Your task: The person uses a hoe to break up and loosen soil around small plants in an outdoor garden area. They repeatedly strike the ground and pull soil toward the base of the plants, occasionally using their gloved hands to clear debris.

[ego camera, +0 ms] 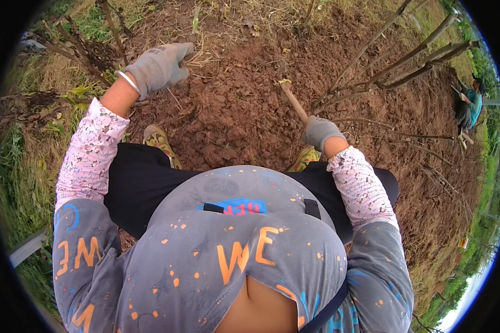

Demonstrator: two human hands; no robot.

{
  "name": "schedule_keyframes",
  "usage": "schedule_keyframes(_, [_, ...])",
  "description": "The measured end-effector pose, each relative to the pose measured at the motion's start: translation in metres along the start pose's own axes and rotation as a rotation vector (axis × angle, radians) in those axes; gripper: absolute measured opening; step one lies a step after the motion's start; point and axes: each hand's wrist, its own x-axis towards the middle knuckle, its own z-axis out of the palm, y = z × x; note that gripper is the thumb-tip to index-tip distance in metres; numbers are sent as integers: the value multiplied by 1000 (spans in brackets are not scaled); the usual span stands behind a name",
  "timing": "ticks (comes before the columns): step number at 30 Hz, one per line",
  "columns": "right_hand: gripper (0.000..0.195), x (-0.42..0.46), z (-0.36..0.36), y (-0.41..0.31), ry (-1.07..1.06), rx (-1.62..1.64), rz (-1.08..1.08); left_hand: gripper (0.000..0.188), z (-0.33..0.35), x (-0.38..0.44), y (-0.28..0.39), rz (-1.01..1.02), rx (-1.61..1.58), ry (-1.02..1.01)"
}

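Note:
My left hand, in a grey knit work glove, is held over the soil at the left. Its thumb and fingers are apart, close to some dry grass stalks, and nothing shows between them. My right hand, gloved alike, is closed around a wooden tool handle. That handle slants away to the upper left over loose reddish-brown soil. A pale yellowish bit shows at its far end; whether a blade lies there, I cannot tell.
Bare branches fan out from the ground beyond my right hand. Woody, withered stems stand at the left. My shoes rest on the soil. Another person crouches far right. A metal rail shows at lower left.

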Motion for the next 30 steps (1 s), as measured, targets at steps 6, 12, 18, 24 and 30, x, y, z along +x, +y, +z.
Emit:
schedule_keyframes(6, [51,28,-6,-5,-61,-169,-29,32,-4,-52,0,-32,-171,265])
schedule_keyframes(12, [54,-26,-103,-92,523,1043,-1006,23,-7,-19,30,107,-248,-156])
schedule_keyframes(18, [54,-9,-104,-162,-112,1339,-1012,26,-8,8,24,57,-885,19])
schedule_keyframes(24, [50,-13,-77,-193,-242,1831,-862,38,56,44,44,-122,-772,528])
schedule_keyframes(30, [47,-8,-75,-187,-511,2078,-872,33,95,52,35,286,-397,803])
